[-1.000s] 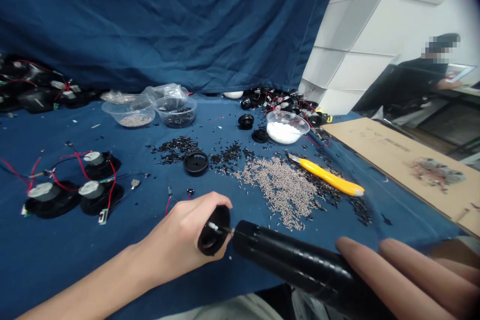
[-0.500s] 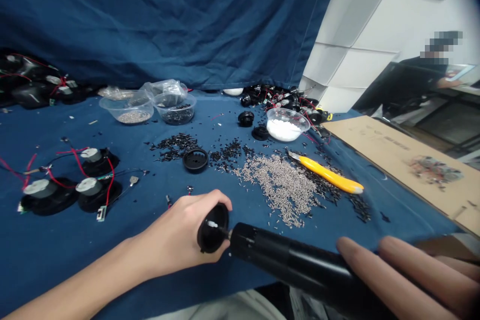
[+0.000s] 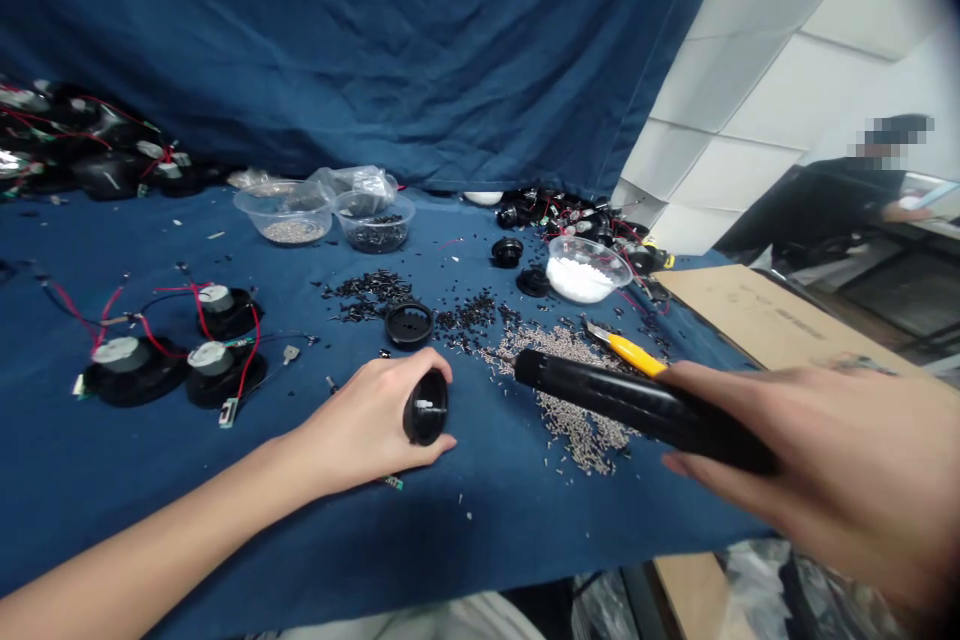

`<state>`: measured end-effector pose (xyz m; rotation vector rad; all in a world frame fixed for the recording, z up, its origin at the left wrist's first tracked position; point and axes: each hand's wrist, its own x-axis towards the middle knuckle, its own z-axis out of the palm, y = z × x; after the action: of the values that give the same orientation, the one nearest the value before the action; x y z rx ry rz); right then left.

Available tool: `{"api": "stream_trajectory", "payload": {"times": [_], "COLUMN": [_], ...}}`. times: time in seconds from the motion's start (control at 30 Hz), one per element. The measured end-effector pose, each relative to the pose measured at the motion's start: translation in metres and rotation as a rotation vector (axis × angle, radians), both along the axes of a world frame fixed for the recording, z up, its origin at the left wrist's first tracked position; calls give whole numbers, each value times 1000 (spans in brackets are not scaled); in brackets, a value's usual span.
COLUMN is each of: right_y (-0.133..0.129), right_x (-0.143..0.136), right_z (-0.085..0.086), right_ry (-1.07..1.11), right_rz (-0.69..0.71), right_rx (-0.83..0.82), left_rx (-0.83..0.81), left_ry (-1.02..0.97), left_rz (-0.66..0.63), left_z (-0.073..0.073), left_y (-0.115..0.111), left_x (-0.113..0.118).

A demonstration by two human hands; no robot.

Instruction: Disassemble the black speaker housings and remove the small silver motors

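Note:
My left hand [image 3: 379,420] is closed round a black round plastic housing [image 3: 427,408], its hollow side facing right, with a small white piece showing inside. My right hand [image 3: 840,460] grips a black electric screwdriver [image 3: 607,395]. The tool points left, its tip over the near-left edge of a pile of small silver screws [image 3: 581,430], apart from the housing. Just behind my left hand lies a black ring-shaped cap [image 3: 409,324]. A yellow-handled cutter [image 3: 630,350] rests behind the screwdriver, partly hidden by it.
Three motor units with red wires [image 3: 127,370] sit at left. Clear bowls of silver screws [image 3: 289,215] and black screws [image 3: 375,220] stand at the back. White bits fill another bowl [image 3: 585,270]. A cardboard sheet [image 3: 750,315] lies at right; a person [image 3: 832,190] is beyond.
The screwdriver has pulled out of the housing and moved up and right to the screw pile. My left hand has turned the housing slightly. The camera view has shifted.

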<state>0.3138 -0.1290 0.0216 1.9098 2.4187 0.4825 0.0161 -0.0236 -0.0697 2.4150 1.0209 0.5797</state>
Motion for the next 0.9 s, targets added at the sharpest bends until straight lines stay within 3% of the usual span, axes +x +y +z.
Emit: {"api": "stream_trajectory", "payload": {"times": [0.17,0.5,0.9], "right_y": [33,35,14], "right_x": [-13,-31,-4], "right_z": [-3,0,-5], "right_ry": [-120,-143,-120], "right_rz": [45,-57,63], "right_rx": [-117,-314,-57], "left_rx": [24,5,-114], "left_ry": [-16,-12,-64], "left_rz": [-17,-11,-41], "left_z": [-3,-2,1], "left_y": [1,-1,2], "left_x": [0,0,-1]}}
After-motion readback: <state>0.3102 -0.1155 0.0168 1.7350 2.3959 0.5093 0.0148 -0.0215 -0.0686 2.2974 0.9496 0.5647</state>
